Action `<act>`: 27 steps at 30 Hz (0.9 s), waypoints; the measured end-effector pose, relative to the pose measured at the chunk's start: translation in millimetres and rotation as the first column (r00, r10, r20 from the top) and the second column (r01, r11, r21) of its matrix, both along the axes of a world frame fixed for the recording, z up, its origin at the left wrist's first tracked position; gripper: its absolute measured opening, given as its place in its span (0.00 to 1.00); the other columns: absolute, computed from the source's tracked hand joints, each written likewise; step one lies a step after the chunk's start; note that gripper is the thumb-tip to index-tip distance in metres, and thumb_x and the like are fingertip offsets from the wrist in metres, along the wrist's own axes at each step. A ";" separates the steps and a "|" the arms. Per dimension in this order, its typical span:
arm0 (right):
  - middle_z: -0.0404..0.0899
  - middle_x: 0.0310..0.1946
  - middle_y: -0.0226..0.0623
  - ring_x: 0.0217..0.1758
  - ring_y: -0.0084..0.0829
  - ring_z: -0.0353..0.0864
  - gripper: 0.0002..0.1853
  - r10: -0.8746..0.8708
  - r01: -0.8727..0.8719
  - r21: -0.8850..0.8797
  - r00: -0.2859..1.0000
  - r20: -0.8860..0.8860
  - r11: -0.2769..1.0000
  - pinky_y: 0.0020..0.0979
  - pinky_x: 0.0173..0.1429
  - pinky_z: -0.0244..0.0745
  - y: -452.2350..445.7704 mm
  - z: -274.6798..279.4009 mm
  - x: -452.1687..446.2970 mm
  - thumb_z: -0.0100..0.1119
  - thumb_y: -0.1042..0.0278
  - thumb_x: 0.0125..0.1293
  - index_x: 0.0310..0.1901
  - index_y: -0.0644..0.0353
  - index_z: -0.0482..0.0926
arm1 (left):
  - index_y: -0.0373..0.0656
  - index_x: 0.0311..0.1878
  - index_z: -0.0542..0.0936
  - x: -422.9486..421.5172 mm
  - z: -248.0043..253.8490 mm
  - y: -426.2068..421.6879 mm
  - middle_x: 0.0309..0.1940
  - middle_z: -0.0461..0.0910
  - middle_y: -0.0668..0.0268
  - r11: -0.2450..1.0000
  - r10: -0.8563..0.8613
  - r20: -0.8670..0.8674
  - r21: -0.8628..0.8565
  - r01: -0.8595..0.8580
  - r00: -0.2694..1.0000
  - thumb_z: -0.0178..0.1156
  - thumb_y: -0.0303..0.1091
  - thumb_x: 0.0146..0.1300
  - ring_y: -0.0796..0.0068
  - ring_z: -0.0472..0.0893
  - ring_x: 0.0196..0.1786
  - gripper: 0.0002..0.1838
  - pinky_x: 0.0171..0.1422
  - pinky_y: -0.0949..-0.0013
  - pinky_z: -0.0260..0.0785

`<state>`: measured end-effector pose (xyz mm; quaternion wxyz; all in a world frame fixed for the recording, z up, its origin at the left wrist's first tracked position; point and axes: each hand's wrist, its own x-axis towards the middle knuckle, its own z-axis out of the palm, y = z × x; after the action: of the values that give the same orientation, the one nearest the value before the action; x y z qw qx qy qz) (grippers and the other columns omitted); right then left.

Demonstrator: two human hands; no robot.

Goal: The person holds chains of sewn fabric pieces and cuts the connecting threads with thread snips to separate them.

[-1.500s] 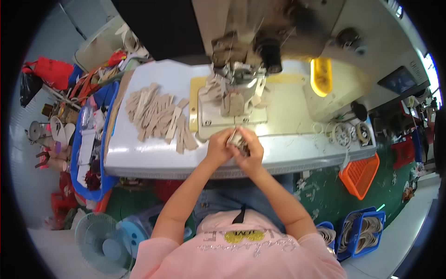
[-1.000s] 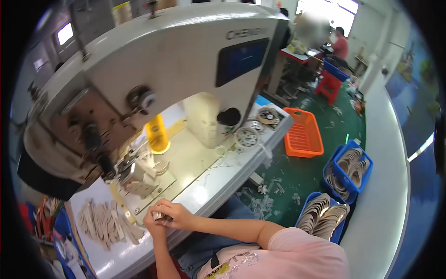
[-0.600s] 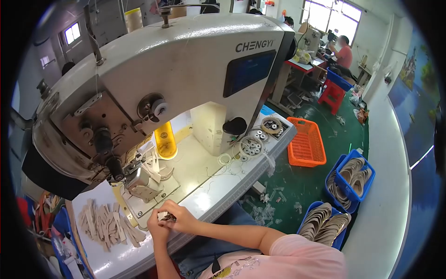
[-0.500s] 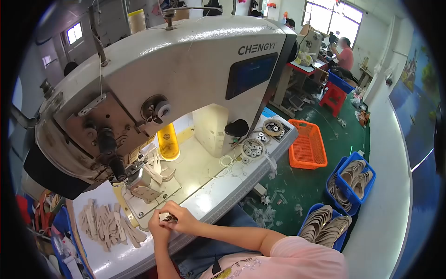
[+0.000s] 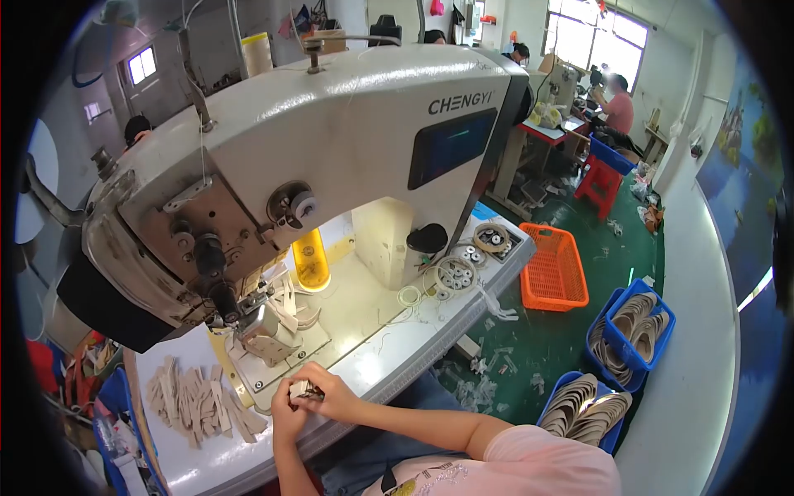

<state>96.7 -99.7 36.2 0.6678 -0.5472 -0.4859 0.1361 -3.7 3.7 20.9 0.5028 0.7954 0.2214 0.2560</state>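
My left hand (image 5: pixel 286 417) and my right hand (image 5: pixel 334 395) meet at the front edge of the sewing machine table. Between them they grip a small stack of beige pieces (image 5: pixel 303 388) with dark edges, largely covered by my fingers. Just beyond my hands is the sewing head of the machine (image 5: pixel 285 136), its metal work post (image 5: pixel 269 335) standing on the bed. Beige curved pieces (image 5: pixel 289 307) lie behind that post. To the left, a loose pile of beige strips (image 5: pixel 192 401) is spread on the white tabletop.
Bobbins (image 5: pixel 455 277) and thread rings sit at the table's right end. An orange basket (image 5: pixel 552 285) stands on the green floor. Blue crates (image 5: pixel 635 357) hold curved beige parts. Further back, a person (image 5: pixel 617 106) in pink sits near a red stool (image 5: pixel 597 183).
The whole view has shifted slightly, so the scene sits a little lower and to the right. My fingers have moved a little on the stack, and more of its beige side shows.
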 end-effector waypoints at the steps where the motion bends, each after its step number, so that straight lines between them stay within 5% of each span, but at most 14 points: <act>1: 0.69 0.39 0.40 0.39 0.38 0.73 0.21 -0.013 0.012 -0.011 0.999 -0.032 1.000 0.30 0.41 0.69 -1.2 2.0 -0.9 0.63 0.67 0.53 0.48 0.60 0.70 | 0.37 0.44 0.69 -0.5 -7.2 4.0 0.30 0.71 0.68 0.997 -0.057 0.065 -0.048 0.060 0.996 0.53 0.19 0.49 0.82 0.70 0.30 0.16 0.30 0.78 0.64; 6: 0.70 0.40 0.40 0.36 0.35 0.74 0.25 -0.024 0.022 -0.032 0.998 -0.052 0.999 0.29 0.39 0.70 -7.9 7.2 1.0 0.62 0.70 0.54 0.54 0.60 0.67 | 0.37 0.49 0.68 -4.9 4.9 -18.1 0.31 0.73 0.69 0.903 0.086 0.106 -0.429 -0.032 0.991 0.54 0.31 0.62 0.81 0.74 0.30 0.14 0.30 0.80 0.67; 7: 0.71 0.40 0.36 0.25 0.23 0.66 0.28 -0.050 0.049 0.065 0.999 0.011 0.997 0.23 0.30 0.65 -0.7 -5.1 0.8 0.63 0.72 0.53 0.57 0.58 0.66 | 0.38 0.50 0.68 -4.2 6.0 -23.0 0.31 0.73 0.68 0.855 0.148 0.107 -0.513 -0.073 0.983 0.53 0.32 0.63 0.81 0.74 0.29 0.14 0.29 0.80 0.67; 11: 0.74 0.36 0.35 0.21 0.23 0.63 0.30 -0.082 0.084 0.031 0.994 -0.073 0.996 0.22 0.27 0.65 -5.8 -10.6 -4.9 0.62 0.73 0.53 0.60 0.57 0.64 | 0.40 0.50 0.69 2.7 3.7 -37.7 0.29 0.74 0.69 0.694 0.224 0.161 -0.719 -0.041 0.961 0.48 0.38 0.66 0.80 0.73 0.23 0.15 0.20 0.79 0.64; 14: 0.73 0.36 0.40 0.23 0.30 0.70 0.22 -0.101 0.100 -0.031 0.994 -0.035 0.995 0.26 0.28 0.68 -7.1 -8.1 -3.4 0.59 0.74 0.55 0.54 0.59 0.69 | 0.43 0.49 0.70 8.0 19.3 -50.4 0.26 0.73 0.69 0.567 0.275 0.104 -0.820 -0.074 0.956 0.43 0.47 0.68 0.80 0.72 0.21 0.18 0.17 0.79 0.62; 19: 0.72 0.32 0.32 0.20 0.18 0.61 0.17 -0.051 0.051 0.039 0.999 -0.012 0.998 0.19 0.23 0.59 -0.2 10.3 6.8 0.59 0.81 0.51 0.45 0.63 0.74 | 0.42 0.47 0.71 11.1 41.9 -57.7 0.28 0.75 0.68 0.501 0.349 0.115 -0.862 -0.082 0.930 0.42 0.49 0.68 0.79 0.74 0.22 0.19 0.20 0.76 0.67; 23: 0.72 0.31 0.32 0.18 0.17 0.62 0.15 -0.023 0.026 -0.045 0.997 0.071 0.999 0.19 0.22 0.59 1.1 34.7 17.0 0.62 0.80 0.49 0.41 0.62 0.76 | 0.39 0.48 0.69 7.0 39.7 -48.0 0.32 0.75 0.67 0.615 0.255 0.201 -0.789 0.002 0.946 0.45 0.46 0.67 0.77 0.76 0.29 0.19 0.31 0.74 0.71; 27: 0.70 0.30 0.30 0.18 0.17 0.60 0.15 0.037 -0.035 -0.026 0.994 0.104 0.999 0.19 0.23 0.57 8.9 47.0 15.1 0.59 0.85 0.48 0.41 0.63 0.75 | 0.40 0.45 0.69 6.8 50.3 -48.7 0.29 0.74 0.67 0.656 0.255 0.237 -0.755 0.012 0.938 0.46 0.46 0.67 0.79 0.75 0.28 0.17 0.28 0.75 0.68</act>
<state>111.8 -90.7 83.2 0.6322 -0.5527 -0.5284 0.1252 3.1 -45.0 71.2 0.7943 0.4496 0.2748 0.3023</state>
